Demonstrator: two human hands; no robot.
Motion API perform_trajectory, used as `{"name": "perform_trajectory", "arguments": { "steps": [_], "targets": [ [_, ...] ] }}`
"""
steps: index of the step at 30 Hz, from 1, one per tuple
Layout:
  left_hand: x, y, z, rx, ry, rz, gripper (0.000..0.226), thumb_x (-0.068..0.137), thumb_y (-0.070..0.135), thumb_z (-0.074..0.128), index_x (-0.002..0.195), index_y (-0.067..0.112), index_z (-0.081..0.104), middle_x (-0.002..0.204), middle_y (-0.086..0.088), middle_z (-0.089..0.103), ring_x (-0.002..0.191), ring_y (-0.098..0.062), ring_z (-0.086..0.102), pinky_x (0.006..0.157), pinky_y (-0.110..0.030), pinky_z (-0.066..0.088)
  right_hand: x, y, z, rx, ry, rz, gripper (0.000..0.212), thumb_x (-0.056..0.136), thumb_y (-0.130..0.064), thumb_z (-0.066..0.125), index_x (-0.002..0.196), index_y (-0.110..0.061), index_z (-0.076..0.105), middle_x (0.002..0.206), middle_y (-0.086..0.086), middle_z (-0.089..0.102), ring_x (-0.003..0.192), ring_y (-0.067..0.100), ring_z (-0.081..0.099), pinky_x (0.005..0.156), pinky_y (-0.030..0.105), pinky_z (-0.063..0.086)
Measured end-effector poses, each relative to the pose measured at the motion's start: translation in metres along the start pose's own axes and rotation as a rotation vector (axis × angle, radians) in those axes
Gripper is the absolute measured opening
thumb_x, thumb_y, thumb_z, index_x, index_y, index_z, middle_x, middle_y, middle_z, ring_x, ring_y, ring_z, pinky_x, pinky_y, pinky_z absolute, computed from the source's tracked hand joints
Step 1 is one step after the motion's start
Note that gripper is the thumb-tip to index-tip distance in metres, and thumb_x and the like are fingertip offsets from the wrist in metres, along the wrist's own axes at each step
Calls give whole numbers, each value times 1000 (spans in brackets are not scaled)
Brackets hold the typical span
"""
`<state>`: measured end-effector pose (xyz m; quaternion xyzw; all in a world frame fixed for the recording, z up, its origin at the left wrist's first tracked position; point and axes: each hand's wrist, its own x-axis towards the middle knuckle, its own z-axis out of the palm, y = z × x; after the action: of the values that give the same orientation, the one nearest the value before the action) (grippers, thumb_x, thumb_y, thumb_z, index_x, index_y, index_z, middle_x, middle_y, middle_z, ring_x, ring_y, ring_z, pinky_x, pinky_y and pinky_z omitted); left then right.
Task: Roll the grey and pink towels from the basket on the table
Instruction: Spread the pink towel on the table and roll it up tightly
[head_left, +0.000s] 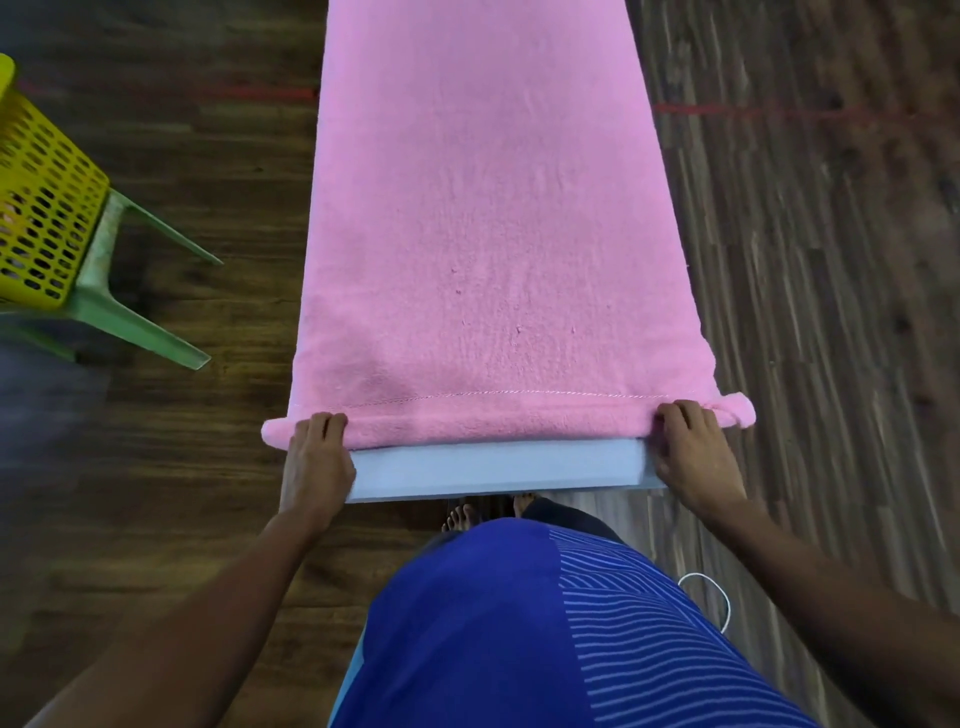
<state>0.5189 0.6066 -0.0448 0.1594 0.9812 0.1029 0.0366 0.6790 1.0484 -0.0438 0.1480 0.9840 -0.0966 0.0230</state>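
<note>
Pink towel (483, 208) lies flat along the desk (493, 470), long axis running straight away from my fingers, near end turned over into a first small roll lying crosswise. That roll sits just beyond my fingertips and sticks out past both desk sides. My left hand (314, 462) has its fingers (324, 422) curled over the left end of the roll, gripping it, palm on the desk corner. My right hand (693, 457) does the same at the right end, fingers (680, 415) bent over the roll, thumb side hidden, a little nub of towel poking out just past them. Both grips closed on fabric, not spread flat. A stitched hem line runs across just beyond the roll. A bare grey desk strip shows between my hands, on my side of the roll. Desk is narrow; towel covers nearly its full width. Dark wood-plank floor (805, 260) all round. Yellow perforated basket (41, 218) on a green stool (130, 312) well off to the left of my left fingers. White cable (719, 597) on the floor behind my right wrist.
</note>
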Motion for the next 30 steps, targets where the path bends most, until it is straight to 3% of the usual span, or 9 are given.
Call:
{"name": "perform_trajectory", "arguments": {
  "steps": [2, 5, 9, 14, 18, 20, 22, 25, 30],
  "targets": [
    [-8, -3, 5, 8, -32, 24, 47, 70, -9, 66, 117, -7, 59, 112, -25, 58, 99, -39, 53, 81, -53, 51, -4, 2, 3, -3, 9, -35, 33, 77, -5, 69, 107, -2, 56, 107, 16, 60, 93, 32, 53, 81, 46, 46],
    [-2, -8, 0, -49, -16, 20, 38, 77, -8, 66, 115, -6, 63, 112, -23, 62, 103, -38, 56, 83, -54, 53, 5, 6, -2, 52, 0, -9, 33, 80, 0, 65, 112, -3, 59, 112, 14, 62, 99, 34, 56, 86, 47, 47],
    [7, -7, -13, -8, -7, 13, 19, 84, 4, 59, 99, -1, 70, 96, -17, 70, 91, -35, 63, 85, -49, 49, 17, 10, -14, 92, -56, 37, 20, 84, -10, 58, 101, -7, 68, 97, 10, 69, 87, 32, 59, 75, 42, 48],
    [7, -10, -15, 146, -101, 32, 28, 85, 25, 39, 81, 12, 64, 74, -8, 67, 73, -30, 59, 87, -48, 42, 23, 13, -20, 29, -191, 81, 23, 87, -22, 52, 92, -9, 70, 91, 11, 70, 84, 34, 56, 77, 42, 40],
    [16, -10, -9, 112, -17, -78, 15, 87, 16, 62, 100, 10, 61, 100, -13, 60, 96, -33, 53, 92, -50, 37, 33, 8, -14, 8, -10, 110, 14, 82, -8, 65, 95, -5, 65, 96, 16, 59, 86, 36, 51, 73, 46, 42],
    [15, -6, -7, 86, 12, -65, 15, 83, 5, 66, 97, 6, 63, 98, -15, 58, 92, -34, 52, 83, -50, 38, 33, 2, -10, 110, -19, 101, 9, 82, -1, 61, 89, -3, 65, 91, 13, 56, 82, 33, 51, 68, 44, 45],
    [10, -1, -3, 21, 3, -39, 24, 78, -5, 65, 101, 1, 65, 97, -17, 61, 88, -35, 53, 78, -49, 41, 27, -3, -6, 109, -38, 41, 14, 77, 2, 62, 90, -3, 62, 92, 13, 58, 81, 31, 50, 70, 44, 45],
    [-3, -4, 4, 35, -43, -12, 45, 70, -3, 67, 115, -2, 61, 112, -20, 60, 100, -36, 52, 86, -52, 43, 13, -5, -1, 25, -19, -36, 37, 69, 1, 71, 103, -1, 59, 103, 16, 62, 89, 34, 53, 80, 47, 46],
    [5, -14, 0, 0, -25, 61, 31, 79, -3, 67, 110, -1, 66, 109, -19, 66, 102, -35, 58, 93, -50, 44, 15, -3, -4, 61, 41, -45, 24, 87, -7, 55, 110, -2, 63, 111, 15, 66, 98, 34, 58, 90, 45, 46]
  ]
}}
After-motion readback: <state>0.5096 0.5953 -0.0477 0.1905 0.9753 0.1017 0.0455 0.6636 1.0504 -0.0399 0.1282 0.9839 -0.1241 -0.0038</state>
